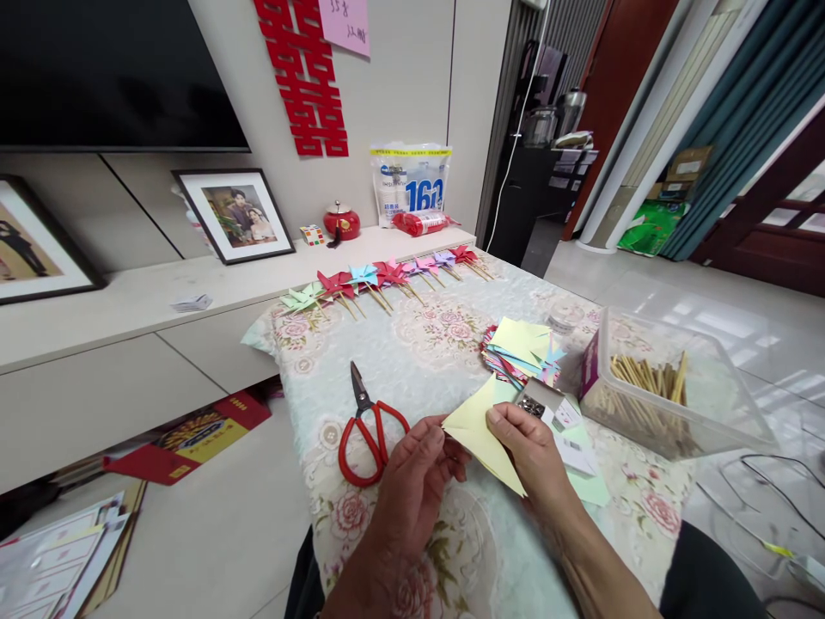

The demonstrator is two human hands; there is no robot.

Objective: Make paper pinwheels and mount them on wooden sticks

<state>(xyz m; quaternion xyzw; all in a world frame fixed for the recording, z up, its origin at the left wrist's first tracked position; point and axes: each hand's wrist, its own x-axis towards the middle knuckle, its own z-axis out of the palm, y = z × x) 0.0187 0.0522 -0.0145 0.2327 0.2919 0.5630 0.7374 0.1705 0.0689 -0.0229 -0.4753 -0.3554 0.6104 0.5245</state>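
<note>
Between my two hands is a sheet of pale yellow paper, its edges split into flaps. My left hand pinches its left corner between thumb and fingers. On the right side, my right hand grips the same sheet with the thumb on top. Red-handled scissors lie on the tablecloth left of my left hand, blades pointing away. Just beyond my right hand sit a small box of metal pins and a stack of coloured paper squares.
Several paper pinwheels on sticks lie along the table's far edge. A clear plastic bin of wooden sticks stands at the right, near a tape roll. Behind is a white cabinet with a framed photo.
</note>
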